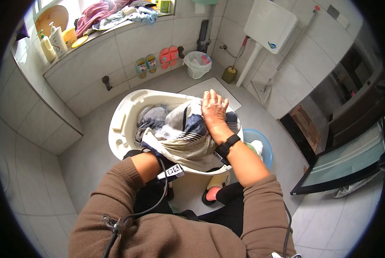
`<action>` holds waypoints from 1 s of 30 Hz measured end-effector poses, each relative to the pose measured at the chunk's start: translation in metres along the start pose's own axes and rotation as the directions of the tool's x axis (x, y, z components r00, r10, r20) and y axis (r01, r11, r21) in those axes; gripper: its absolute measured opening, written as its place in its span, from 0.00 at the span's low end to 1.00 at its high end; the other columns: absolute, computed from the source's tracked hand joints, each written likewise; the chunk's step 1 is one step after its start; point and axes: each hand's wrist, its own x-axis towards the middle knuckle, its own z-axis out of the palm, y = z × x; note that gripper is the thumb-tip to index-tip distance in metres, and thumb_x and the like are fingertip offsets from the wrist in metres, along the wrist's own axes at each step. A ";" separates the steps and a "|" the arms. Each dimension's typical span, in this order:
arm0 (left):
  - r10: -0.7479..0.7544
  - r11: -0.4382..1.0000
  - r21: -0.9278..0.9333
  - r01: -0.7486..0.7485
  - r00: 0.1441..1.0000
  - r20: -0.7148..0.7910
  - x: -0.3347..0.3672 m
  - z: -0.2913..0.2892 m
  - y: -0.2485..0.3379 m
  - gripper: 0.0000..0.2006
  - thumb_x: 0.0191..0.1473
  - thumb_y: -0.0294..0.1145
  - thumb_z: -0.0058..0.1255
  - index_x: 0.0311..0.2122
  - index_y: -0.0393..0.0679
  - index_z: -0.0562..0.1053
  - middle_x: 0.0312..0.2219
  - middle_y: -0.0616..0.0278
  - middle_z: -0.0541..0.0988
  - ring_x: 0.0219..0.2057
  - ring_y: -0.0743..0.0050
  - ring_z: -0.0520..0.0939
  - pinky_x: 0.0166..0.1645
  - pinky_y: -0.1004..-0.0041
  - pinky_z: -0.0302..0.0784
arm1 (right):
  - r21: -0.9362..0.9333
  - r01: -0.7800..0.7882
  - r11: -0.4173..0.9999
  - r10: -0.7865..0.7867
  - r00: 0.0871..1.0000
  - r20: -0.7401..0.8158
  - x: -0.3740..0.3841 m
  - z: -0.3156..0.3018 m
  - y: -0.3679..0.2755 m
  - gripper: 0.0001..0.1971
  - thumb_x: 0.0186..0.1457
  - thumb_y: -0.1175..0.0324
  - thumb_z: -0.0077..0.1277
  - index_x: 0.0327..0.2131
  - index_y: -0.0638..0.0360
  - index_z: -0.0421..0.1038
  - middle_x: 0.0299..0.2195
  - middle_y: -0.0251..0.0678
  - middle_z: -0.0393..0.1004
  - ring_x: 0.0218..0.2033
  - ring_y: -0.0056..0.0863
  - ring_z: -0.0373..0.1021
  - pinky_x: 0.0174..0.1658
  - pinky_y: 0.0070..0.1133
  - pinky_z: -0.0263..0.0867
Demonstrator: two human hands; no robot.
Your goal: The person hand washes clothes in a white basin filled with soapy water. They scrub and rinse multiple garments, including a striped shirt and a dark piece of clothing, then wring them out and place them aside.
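Note:
A striped garment (179,148) in beige, white and navy lies bunched over a white plastic tub (117,144). Beside it in the tub is a grey cloth (153,118), with some pale suds or fluff near it. My right hand (214,107) rests on the garment near the tub's right side, its fingers stretched out and slightly apart. My left forearm (146,167) reaches to the tub's near edge, where the striped fabric covers the hand, so its fingers are hidden. A dark strap is on each wrist.
A blue basin (267,148) holding pale cloth stands right of the tub. Behind are a lined waste bin (197,64), a toilet brush (229,74) and slippers (168,56) on a wall rail. Bottles (57,39) and clothes (115,15) crowd the window sill. A glass door (347,159) stands at right.

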 end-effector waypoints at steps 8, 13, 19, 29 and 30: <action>0.239 0.877 0.417 -0.239 0.969 0.054 -0.002 0.026 0.008 0.27 0.61 0.53 0.41 0.59 0.48 0.61 0.56 0.58 0.65 0.54 0.65 0.68 0.56 0.60 0.66 | -0.321 0.544 0.776 -0.171 0.670 0.722 -0.053 -0.013 -0.019 0.42 0.51 0.39 0.45 0.67 0.43 0.47 0.68 0.39 0.43 0.67 0.56 0.38 0.54 0.71 0.36; 0.241 0.625 0.717 -0.309 0.950 0.199 0.023 0.027 0.038 0.27 0.61 0.52 0.41 0.59 0.47 0.62 0.55 0.58 0.67 0.53 0.67 0.69 0.56 0.60 0.66 | 0.495 0.263 0.828 -0.560 0.356 0.748 -0.053 -0.048 -0.021 0.22 0.48 0.52 0.53 0.45 0.50 0.76 0.49 0.40 0.72 0.51 0.31 0.68 0.53 0.27 0.63; 0.190 0.145 0.938 -0.315 0.939 0.286 0.023 0.045 0.058 0.26 0.61 0.51 0.41 0.59 0.45 0.63 0.54 0.59 0.69 0.52 0.70 0.70 0.56 0.60 0.66 | 0.470 -0.686 -0.556 -0.452 0.724 0.521 -0.063 -0.044 -0.009 0.21 0.58 0.59 0.47 0.14 0.58 0.71 0.18 0.42 0.76 0.15 0.32 0.72 0.17 0.26 0.67; -0.405 0.054 0.866 -0.498 0.782 0.475 0.016 0.004 0.089 0.24 0.61 0.47 0.41 0.57 0.43 0.66 0.51 0.61 0.73 0.50 0.73 0.73 0.57 0.67 0.64 | 0.738 -0.675 0.022 -0.061 0.736 0.674 -0.076 -0.015 0.037 0.44 0.46 0.70 0.64 0.63 0.56 0.46 0.58 0.44 0.56 0.42 0.31 0.70 0.41 0.27 0.73; -0.383 0.076 0.869 -0.490 0.790 0.479 0.020 0.003 0.088 0.23 0.60 0.44 0.41 0.56 0.43 0.67 0.49 0.61 0.74 0.50 0.72 0.73 0.59 0.69 0.62 | 0.833 -0.527 0.170 -0.256 0.793 0.553 -0.085 -0.012 0.040 0.52 0.43 0.71 0.66 0.66 0.55 0.40 0.61 0.46 0.51 0.42 0.32 0.70 0.42 0.27 0.73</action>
